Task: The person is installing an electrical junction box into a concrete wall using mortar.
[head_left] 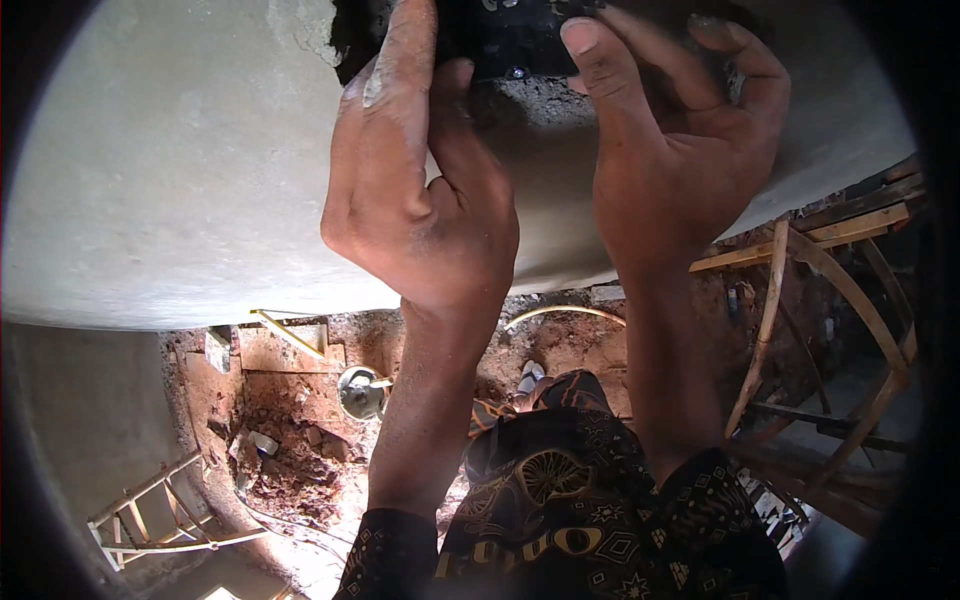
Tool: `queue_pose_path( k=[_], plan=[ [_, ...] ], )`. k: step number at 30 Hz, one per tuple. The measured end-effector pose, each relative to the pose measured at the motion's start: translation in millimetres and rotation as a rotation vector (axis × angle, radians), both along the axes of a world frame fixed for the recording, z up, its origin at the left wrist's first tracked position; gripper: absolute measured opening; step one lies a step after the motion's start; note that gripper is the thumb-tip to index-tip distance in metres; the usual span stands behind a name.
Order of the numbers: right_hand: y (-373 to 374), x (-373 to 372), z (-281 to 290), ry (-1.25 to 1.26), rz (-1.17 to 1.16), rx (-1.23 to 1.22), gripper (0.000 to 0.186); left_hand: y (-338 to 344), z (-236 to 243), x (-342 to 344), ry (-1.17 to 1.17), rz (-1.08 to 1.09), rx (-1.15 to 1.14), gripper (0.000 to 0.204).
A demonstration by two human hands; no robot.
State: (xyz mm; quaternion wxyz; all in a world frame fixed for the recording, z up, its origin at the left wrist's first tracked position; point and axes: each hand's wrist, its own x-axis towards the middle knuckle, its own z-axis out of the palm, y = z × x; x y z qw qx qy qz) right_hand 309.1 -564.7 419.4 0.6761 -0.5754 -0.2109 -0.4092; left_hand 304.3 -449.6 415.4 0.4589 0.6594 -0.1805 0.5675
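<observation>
At the top edge, a black electrical box (515, 40) sits at a rough-edged hole in the grey plastered wall. A small screw shows on its lower rim, and its upper part is cut off by the view. My left hand (425, 190) is at its left side, the index finger stretched up and the thumb bent beside it; pale plaster marks that finger. From the right, my right hand (685, 150) presses its thumb against the box's edge, with the other fingers curled. Crumbly mortar (545, 100) is exposed just below the box.
The smooth plastered wall (180, 170) fills the upper view. Far below on the reddish ground are a bucket (362, 393), a heap of rubble (295, 460) and a curved yellow hose (565, 309). A wooden ladder-like frame (160, 515) lies lower left; wooden poles (765, 320) stand at right.
</observation>
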Motion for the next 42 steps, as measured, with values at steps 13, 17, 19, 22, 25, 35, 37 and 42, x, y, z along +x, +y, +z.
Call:
queue_pose_path(
  k=[13,17,19,22,25,35,37,42],
  plan=[
    [-3.7,-1.9,-1.2,0.014,-0.006,-0.016,0.063,4.9,-6.5,8.0,-0.054,0.06,0.091,0.044],
    [-1.9,-0.5,-1.4,0.02,-0.001,-0.015,0.063,18.7,-12.4,15.0,-0.103,0.164,0.211,0.043],
    [-2.2,0.8,-0.6,0.028,-0.01,-0.017,0.063,22.7,-13.3,18.5,-0.132,0.205,0.264,0.042],
    [-1.8,2.1,0.6,0.041,-0.025,-0.014,0.063,24.5,-12.3,21.9,-0.148,0.231,0.299,0.042],
    [0.8,2.3,-3.0,0.051,-0.049,0.001,0.062,14.5,-12.4,18.8,-0.104,0.264,0.163,0.029],
    [5.8,-16.1,-19.7,-0.07,-0.091,0.12,0.048,-10.9,-12.9,-3.1,0.113,0.065,0.009,0.083],
    [0.0,-23.6,-27.3,-0.041,-0.074,0.137,0.047,-14.9,-9.6,-1.5,0.129,0.137,-0.012,0.091],
    [-11.2,-37.3,-49.1,0.118,-0.054,0.098,0.047,-23.8,-1.4,12.2,0.138,0.165,-0.061,0.084]
  ],
)
